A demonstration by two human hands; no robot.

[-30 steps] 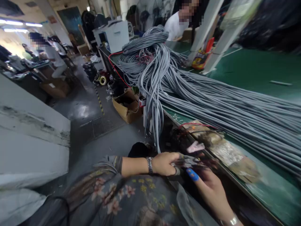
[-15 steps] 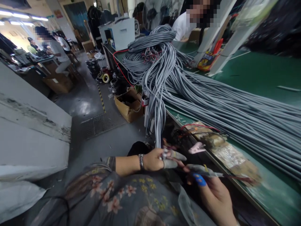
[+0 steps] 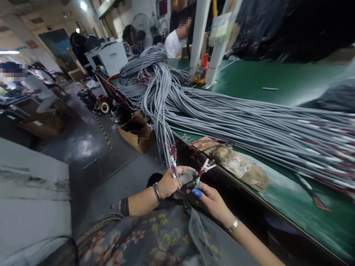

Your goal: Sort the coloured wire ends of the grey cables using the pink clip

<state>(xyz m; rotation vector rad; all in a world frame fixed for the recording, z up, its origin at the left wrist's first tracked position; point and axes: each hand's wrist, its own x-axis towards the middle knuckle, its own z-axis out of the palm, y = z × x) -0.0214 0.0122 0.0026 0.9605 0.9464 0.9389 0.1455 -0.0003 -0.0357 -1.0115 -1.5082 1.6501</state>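
Where the hands now work: at the near edge of the green bench, over the lap, the two hands touching.
Change, hands: half a second ago they were apart, and the right one drew a grey length out to the right. Now they have closed together.
Change, view: the camera has lifted, so more of the bench top shows.
Meaning, as judged: one cable from the hanging group has been singled out and brought up for work on its tip.
Left hand: clenched round the cable end, with grey caps on the fingertips.
Right hand: fingers curled. The fingertip with the blue cap sits against the left fingertips. What it grips, if anything, cannot be told.
Cable end, position: upright in the left fist, hanging down from the cable bundle that lies across the bench.
Coloured wires: bare strands showing just above the left fist, clear of the fingers.
Pink clip: just above the right fingertips and beside the cable end. Whether it is held or fixed to the bench cannot be told.
Brown pad: on the bench edge, near the right hand, with a red wire looping over it.
Cardboard box: on the floor, well apart from the hands.
Co-worker: a person in a white shirt at the far end of the bench.
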